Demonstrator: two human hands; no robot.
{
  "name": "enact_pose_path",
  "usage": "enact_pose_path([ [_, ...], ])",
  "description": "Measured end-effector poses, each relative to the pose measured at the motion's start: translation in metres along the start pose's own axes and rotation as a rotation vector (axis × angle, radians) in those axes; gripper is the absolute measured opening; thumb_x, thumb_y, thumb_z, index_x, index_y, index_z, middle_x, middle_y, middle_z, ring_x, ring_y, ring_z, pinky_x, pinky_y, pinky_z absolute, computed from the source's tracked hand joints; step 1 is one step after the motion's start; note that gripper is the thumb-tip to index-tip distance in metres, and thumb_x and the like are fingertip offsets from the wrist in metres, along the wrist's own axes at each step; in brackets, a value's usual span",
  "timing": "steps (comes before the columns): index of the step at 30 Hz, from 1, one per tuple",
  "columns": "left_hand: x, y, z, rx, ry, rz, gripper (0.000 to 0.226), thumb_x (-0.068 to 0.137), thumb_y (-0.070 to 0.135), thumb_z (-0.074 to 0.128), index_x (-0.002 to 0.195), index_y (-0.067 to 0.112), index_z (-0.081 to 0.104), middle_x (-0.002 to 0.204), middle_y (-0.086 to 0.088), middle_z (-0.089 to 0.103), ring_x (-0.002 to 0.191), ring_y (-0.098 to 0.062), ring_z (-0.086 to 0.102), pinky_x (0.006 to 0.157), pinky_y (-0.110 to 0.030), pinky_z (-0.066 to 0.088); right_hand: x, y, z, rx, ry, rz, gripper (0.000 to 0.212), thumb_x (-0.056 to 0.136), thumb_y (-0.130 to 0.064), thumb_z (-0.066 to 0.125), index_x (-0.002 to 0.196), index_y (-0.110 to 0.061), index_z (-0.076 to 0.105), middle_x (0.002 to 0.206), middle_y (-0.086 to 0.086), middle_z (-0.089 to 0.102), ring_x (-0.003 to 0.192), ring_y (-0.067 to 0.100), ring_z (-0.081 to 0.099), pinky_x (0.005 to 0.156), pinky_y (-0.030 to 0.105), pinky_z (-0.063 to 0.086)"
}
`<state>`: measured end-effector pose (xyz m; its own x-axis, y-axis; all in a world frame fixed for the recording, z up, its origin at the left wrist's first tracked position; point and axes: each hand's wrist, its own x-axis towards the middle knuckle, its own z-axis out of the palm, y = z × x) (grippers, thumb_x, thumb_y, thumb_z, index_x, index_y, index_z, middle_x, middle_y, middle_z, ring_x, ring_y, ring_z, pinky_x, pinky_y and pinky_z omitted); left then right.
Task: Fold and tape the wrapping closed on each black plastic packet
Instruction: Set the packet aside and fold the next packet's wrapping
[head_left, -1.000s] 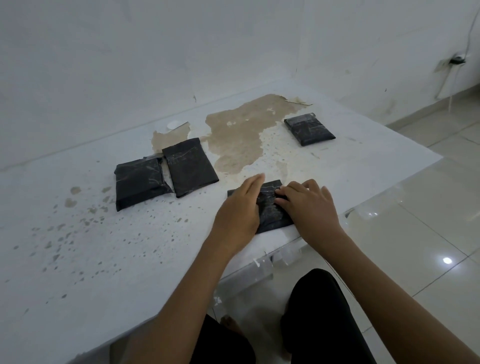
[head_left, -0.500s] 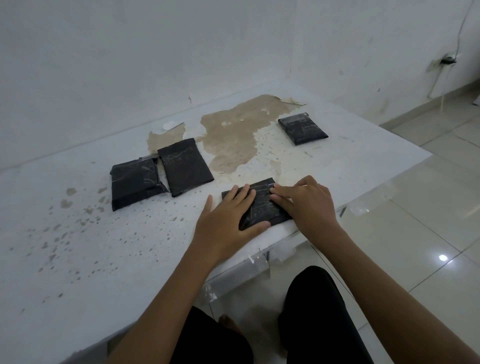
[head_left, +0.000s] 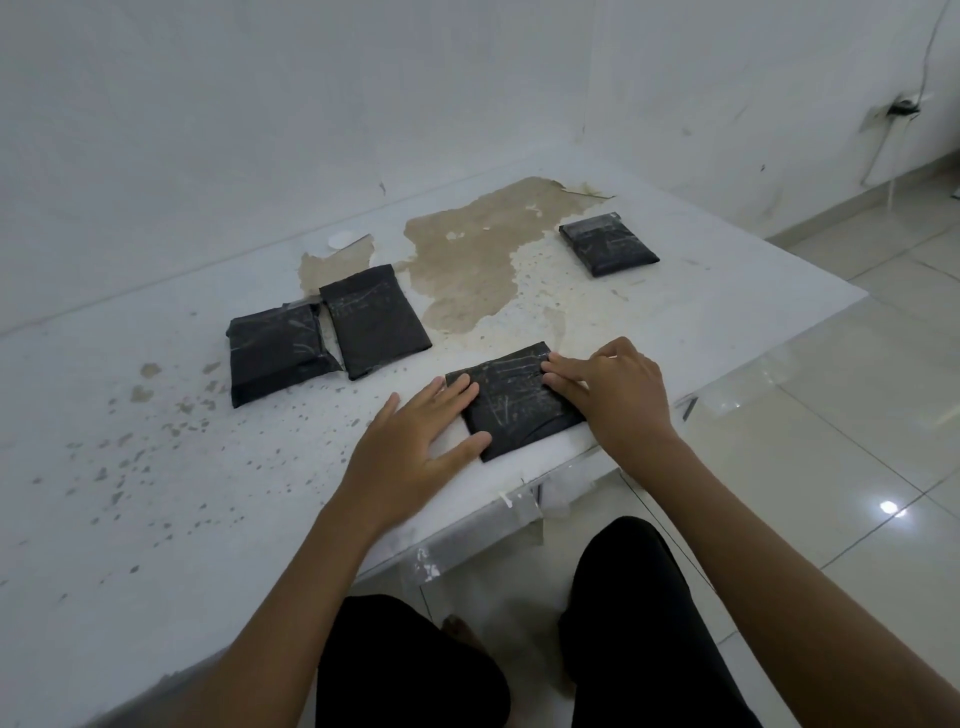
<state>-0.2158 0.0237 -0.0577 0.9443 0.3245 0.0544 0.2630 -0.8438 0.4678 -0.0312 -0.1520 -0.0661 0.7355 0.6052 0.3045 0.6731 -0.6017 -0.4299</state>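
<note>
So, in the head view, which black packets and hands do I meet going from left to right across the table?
Leftmost packet → second packet → left hand → packet under the hands → right hand. The far packet overlaps the right hand's span, so it is left out.

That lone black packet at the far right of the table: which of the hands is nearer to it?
Right. The right hand rests on the near packet, below the far packet; the left hand lies further left, at the near packet's left edge.

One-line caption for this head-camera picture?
Both hands press a black packet flat on a stained white table.
</note>
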Motion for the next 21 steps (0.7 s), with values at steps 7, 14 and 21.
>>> enact_pose_path([
  [7, 0.007, 0.023, 0.003, 0.059, 0.11, -0.078, 0.078, 0.085, 0.076, 0.058, 0.153, 0.04, 0.043, 0.161, 0.024, 0.035, 0.152, -0.014, 0.025, 0.122, -0.049, 0.028, 0.023, 0.004, -0.026, 0.218, -0.176, 0.042, 0.024, 0.091, -0.046, 0.068, 0.104, -0.028, 0.079, 0.117, -0.011, 0.073, 0.103, 0.008, 0.064, 0.095, 0.037, 0.052],
  [14, 0.038, 0.04, 0.013, 0.063, 0.118, -0.097, 0.073, 0.091, 0.065, 0.058, 0.155, 0.036, 0.04, 0.161, 0.018, 0.036, 0.15, -0.02, 0.028, 0.119, -0.049, 0.035, 0.025, 0.044, -0.099, 0.337, -0.065, 0.165, 0.009, 0.089, -0.025, 0.073, 0.094, -0.021, 0.079, 0.091, -0.007, 0.076, 0.075, -0.003, 0.063, 0.077, 0.02, 0.051],
  [21, 0.046, 0.046, 0.025, -0.005, 0.176, -0.111, 0.071, 0.091, 0.062, 0.06, 0.154, 0.035, 0.043, 0.159, 0.017, 0.04, 0.147, -0.022, 0.03, 0.118, -0.051, 0.033, -0.015, 0.076, -0.111, 0.218, -0.079, 0.313, 0.006, 0.084, -0.02, 0.075, 0.08, -0.018, 0.079, 0.075, -0.01, 0.072, 0.076, 0.006, 0.066, 0.075, 0.027, 0.054],
])
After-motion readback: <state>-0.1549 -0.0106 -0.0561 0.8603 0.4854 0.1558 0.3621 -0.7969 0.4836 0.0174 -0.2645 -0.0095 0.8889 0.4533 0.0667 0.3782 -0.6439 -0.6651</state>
